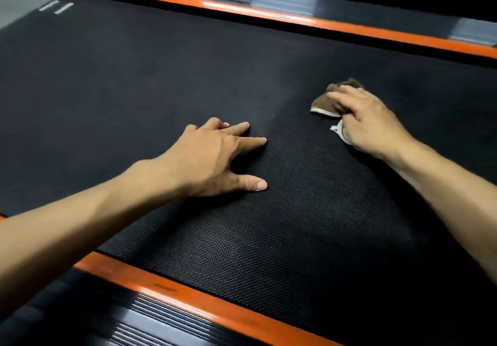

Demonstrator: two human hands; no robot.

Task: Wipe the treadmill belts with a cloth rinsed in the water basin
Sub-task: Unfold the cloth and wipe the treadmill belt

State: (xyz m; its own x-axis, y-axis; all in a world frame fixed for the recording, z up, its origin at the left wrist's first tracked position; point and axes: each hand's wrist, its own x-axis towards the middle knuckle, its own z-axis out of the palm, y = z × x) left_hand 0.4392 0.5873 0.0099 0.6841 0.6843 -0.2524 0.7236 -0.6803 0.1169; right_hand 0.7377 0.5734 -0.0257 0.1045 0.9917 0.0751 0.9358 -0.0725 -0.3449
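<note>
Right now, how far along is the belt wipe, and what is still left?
Mid-wipe. The right hand presses the brown and white cloth onto the black treadmill belt, while the left hand rests flat with spread fingers. No clear line between wiped and unwiped belt shows, so the finished share cannot be told. The basin is out of view, as are any other belts.

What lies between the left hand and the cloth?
Only bare black belt separates the left hand from the cloth, as the head view shows.
</note>
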